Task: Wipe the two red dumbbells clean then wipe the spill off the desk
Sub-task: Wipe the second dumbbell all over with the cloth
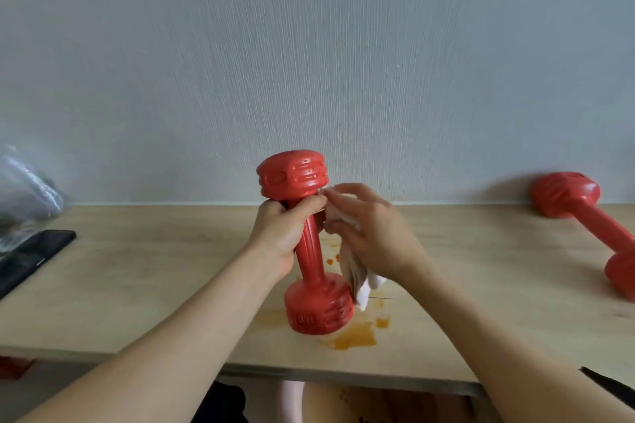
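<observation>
Above the wooden desk (137, 271), I note my left hand (285, 233) gripping the upright red dumbbell (311, 244) by its handle, fingers wrapped tight. My right hand (371, 233) clutches a white cloth (360, 275) against it. Orange spill (355, 336) lies beneath; second dumbbell (591, 220) far right.

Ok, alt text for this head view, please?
The left hand holds a red dumbbell upright while the right hand wipes it with a white cloth. An orange spill lies on the desk; the second dumbbell lies at right.
</observation>
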A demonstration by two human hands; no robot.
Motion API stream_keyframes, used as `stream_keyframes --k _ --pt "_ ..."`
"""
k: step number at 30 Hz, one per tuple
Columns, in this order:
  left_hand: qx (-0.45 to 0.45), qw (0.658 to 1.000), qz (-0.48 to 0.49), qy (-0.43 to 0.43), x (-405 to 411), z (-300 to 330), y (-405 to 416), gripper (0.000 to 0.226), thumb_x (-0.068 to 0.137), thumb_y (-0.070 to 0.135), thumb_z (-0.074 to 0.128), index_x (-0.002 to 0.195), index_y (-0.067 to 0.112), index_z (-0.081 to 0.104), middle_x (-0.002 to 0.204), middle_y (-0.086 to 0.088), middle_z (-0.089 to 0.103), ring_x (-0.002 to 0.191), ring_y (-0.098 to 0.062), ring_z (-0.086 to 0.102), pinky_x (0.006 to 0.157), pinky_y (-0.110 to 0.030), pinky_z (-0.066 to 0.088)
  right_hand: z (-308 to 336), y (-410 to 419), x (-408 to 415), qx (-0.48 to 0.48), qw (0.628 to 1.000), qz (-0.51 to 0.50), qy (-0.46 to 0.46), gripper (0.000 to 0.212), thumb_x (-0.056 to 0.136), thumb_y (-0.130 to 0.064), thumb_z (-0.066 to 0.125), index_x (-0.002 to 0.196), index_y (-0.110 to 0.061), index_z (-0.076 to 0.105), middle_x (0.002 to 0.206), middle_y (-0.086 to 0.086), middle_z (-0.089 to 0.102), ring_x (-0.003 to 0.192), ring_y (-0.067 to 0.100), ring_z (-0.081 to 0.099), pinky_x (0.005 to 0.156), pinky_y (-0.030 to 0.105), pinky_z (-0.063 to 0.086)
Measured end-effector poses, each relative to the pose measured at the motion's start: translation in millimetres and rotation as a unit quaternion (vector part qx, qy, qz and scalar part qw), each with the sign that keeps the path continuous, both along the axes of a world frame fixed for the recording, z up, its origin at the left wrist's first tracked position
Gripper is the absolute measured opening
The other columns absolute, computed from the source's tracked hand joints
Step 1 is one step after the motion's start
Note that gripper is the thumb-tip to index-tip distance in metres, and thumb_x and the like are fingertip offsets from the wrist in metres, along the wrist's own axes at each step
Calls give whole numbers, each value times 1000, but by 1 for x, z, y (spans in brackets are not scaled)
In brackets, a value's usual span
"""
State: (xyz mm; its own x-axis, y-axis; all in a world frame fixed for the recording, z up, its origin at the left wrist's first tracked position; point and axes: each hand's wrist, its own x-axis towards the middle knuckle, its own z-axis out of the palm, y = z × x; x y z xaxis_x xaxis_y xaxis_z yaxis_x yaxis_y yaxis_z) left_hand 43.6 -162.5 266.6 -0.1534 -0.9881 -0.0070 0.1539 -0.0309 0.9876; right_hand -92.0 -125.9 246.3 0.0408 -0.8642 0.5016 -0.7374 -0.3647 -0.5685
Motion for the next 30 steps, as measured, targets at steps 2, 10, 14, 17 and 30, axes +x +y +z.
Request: stream_keyframes --k 2,10,14,17,30 --pt "-19 1000 -7 -17 -4 0 0 14 80 -1 65 72 10 69 67 -10 65 61 -22 62 64 -34 51 -10 -7 4 -13 999 -8 31 47 85 -13 54 132 -22 53 128 -1 55 103 25 60 77 44 52" --pt "3 1000 -11 -11 -11 1 -4 9 82 1 63 78 7 67 83 -20 65 79 -32 63 80 -42 53 -9 -17 -1 -53 998 -17 -4 33 81 -16 50 108 -10 68 91 4 70 79 27 66 64 46 53" --pt "-2 999 -3 -40 -14 1 -7 9 80 3 66 78 11 69 91 -19 70 92 -33 68 84 -43 51 -3 -21 -14 -37 994 -100 -13 20 86 -14 56 99 -21 69 85 -5 68 82 22 63 69 38 50" --pt "-21 997 12 -75 -16 4 -9 10 71 11 73 63 17 71 84 -17 71 88 -35 67 82 -44 50 10 -13 -17 -99 987 -117 -49 26 86 -11 56 104 -27 66 91 -12 64 87 18 60 70 34 47" --pt "-71 987 63 -133 -35 0 0 22 85 10 61 65 16 67 60 2 70 60 -7 67 77 -33 52 20 2 -20 -206 972 -109 13 24 91 -18 49 109 -23 63 101 -8 62 85 21 56 64 34 47"
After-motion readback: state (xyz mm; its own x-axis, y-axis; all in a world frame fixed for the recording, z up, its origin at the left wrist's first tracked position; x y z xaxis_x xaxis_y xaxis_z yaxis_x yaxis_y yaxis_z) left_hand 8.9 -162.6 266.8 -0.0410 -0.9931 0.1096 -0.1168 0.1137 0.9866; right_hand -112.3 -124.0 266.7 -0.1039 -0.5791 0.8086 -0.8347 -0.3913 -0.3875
